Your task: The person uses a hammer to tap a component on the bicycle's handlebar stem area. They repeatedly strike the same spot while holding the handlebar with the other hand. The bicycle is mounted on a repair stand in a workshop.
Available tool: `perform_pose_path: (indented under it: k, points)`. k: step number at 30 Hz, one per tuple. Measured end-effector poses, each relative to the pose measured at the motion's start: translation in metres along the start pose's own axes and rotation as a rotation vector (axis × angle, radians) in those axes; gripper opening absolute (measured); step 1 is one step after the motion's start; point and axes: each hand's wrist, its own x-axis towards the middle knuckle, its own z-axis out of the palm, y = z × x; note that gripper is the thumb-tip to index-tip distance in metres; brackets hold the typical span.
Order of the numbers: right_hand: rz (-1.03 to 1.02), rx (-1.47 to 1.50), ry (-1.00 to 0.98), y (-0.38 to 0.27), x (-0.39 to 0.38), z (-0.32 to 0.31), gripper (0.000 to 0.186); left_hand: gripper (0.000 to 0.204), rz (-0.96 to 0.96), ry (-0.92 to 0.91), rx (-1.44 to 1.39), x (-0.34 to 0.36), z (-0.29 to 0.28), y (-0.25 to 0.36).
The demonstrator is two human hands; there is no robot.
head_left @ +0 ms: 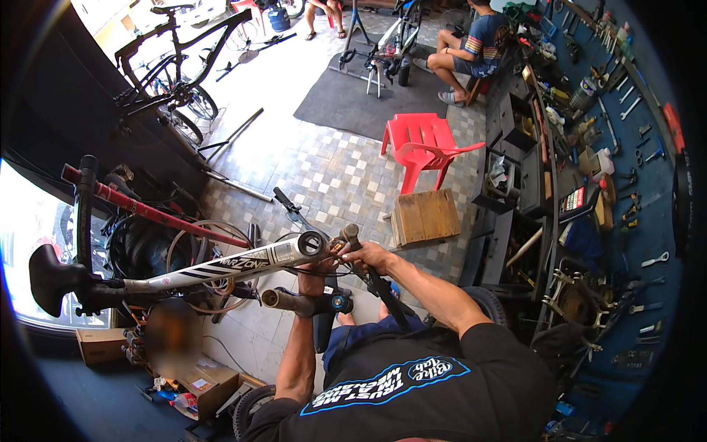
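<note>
A white and black bicycle frame lies across in front of me, the open end of its head tube near my hands. My left hand is closed below that end, partly hidden by the frame and cables. Beside it, my right hand has its fingers curled at a dull metal cylinder-ended piece; what exactly they grip is unclear. A handlebar grip with a lever sticks out beyond the head tube. Over my left forearm runs a brownish open-ended tube, with a black and blue round fitting at its right.
A red plastic chair and a wooden box stand ahead to the right. Tools hang on the blue wall, above drawers. A red frame tube slants at left. A seated person is near another bicycle.
</note>
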Motion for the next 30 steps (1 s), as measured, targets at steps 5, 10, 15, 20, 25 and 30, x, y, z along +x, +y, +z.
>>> perform_pose_path:
  k: [5, 10, 15, 20, 25, 30]
  points:
    - [-0.036, 0.058, 0.123, -0.002, 0.002, -0.001, 0.021, 0.034, 0.022, -0.016, 0.117, 0.009, -0.003, -0.001]
    - [-0.023, 0.11, 0.116, -0.001, 0.0, 0.002, 0.02, 0.036, 0.038, -0.022, 0.063, 0.008, 0.006, 0.008]
    - [-0.003, 0.059, 0.082, 0.003, 0.001, 0.005, 0.022, 0.034, 0.009, 0.022, -0.085, 0.01, 0.011, 0.006]
    - [-0.015, 0.072, 0.057, 0.009, 0.003, -0.001, 0.023, 0.028, 0.043, 0.057, 0.062, 0.009, 0.022, 0.02]
    - [0.007, 0.079, 0.062, 0.01, 0.002, -0.004, 0.023, 0.031, 0.096, 0.016, 0.179, 0.013, 0.023, 0.025]
    - [-0.018, 0.052, 0.041, 0.01, 0.005, -0.004, 0.023, 0.027, 0.022, 0.088, 0.116, 0.013, 0.026, 0.025]
